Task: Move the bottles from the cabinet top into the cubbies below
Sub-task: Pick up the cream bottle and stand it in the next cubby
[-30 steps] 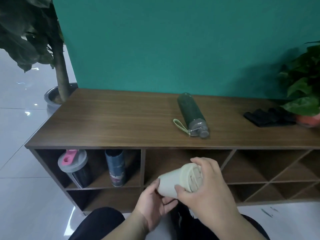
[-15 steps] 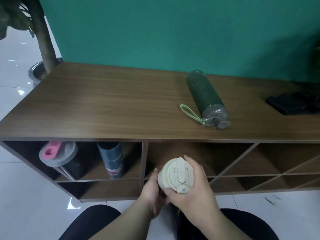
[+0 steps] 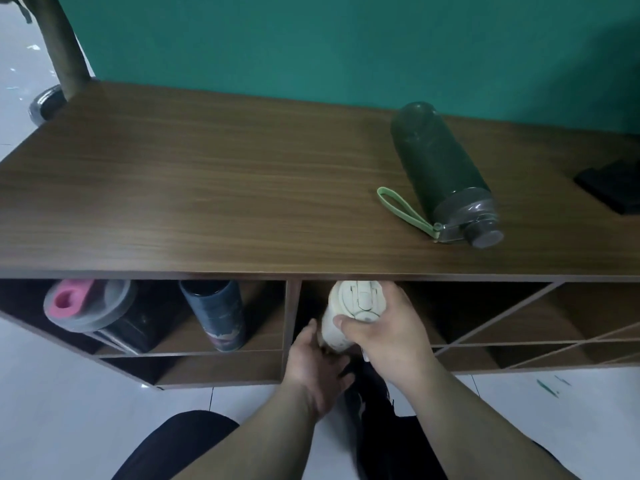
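Note:
A cream bottle (image 3: 353, 303) with a flip lid stands upright at the mouth of the upper middle cubby, just under the cabinet top (image 3: 207, 202). My right hand (image 3: 388, 327) grips it around the lid. My left hand (image 3: 315, 362) holds its lower body from the left. A dark green bottle (image 3: 440, 171) with a light green strap lies on its side on the cabinet top, right of centre. In the upper left cubby a bottle with a grey and pink lid (image 3: 86, 310) leans, and a dark blue bottle (image 3: 218, 313) stands beside it.
A black cloth-like object (image 3: 613, 185) lies at the right edge of the cabinet top. Diagonal-divided cubbies (image 3: 519, 323) fill the right side. A plant trunk and pot (image 3: 59, 74) stand at the cabinet's far left. My dark-trousered knees (image 3: 180, 441) are below, over white floor tiles.
Both hands have carried the cream bottle up and forward, from in front of the cabinet into the mouth of the upper middle cubby. My view has moved closer and lower.

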